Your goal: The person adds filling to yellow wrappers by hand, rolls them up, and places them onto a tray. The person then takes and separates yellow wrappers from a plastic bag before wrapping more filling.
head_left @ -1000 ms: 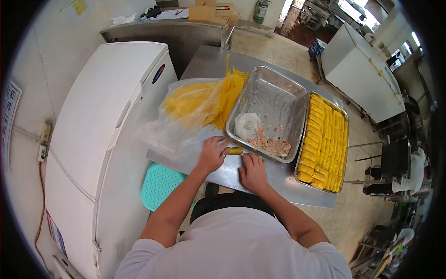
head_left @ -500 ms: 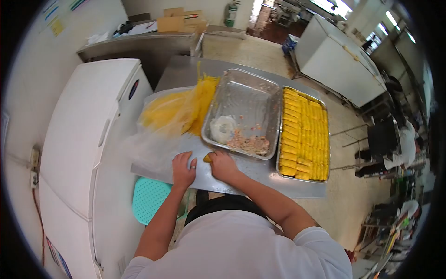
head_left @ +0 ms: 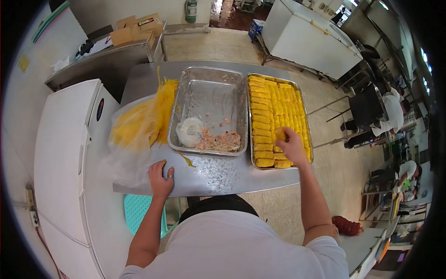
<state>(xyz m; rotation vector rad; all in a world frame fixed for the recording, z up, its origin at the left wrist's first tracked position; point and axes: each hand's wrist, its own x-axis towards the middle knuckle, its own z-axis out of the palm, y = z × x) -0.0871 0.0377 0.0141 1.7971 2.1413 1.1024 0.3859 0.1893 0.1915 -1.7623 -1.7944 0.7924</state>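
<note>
My right hand (head_left: 293, 147) is over the tray of yellow rolls (head_left: 263, 119), its fingers pinching one yellow roll (head_left: 280, 134). Rows of similar rolls lie packed side by side beneath it. My left hand (head_left: 160, 180) rests on the steel table (head_left: 216, 179), fingers a little curled and thumb apart, holding nothing. Beyond it lies a clear plastic bag of yellow wrappers (head_left: 134, 122), with a bright stack (head_left: 166, 109) fanned out at its mouth. Between bag and rolls stands a deep metal pan (head_left: 211, 95) with pinkish chopped filling (head_left: 220, 141) and a whitish plastic bundle (head_left: 189, 132) at its near end.
A white refrigerator (head_left: 62, 153) stands close on the left, with a turquoise stool (head_left: 137, 209) under the table's near left corner. Cardboard boxes (head_left: 134, 31) sit on a side counter. A chest freezer (head_left: 302, 39) is at the back. People work at the far right.
My right hand has moved from the table's near edge rightward to the roll tray, carrying a yellow roll. The left hand stays on the table. The view has shifted to the right.
</note>
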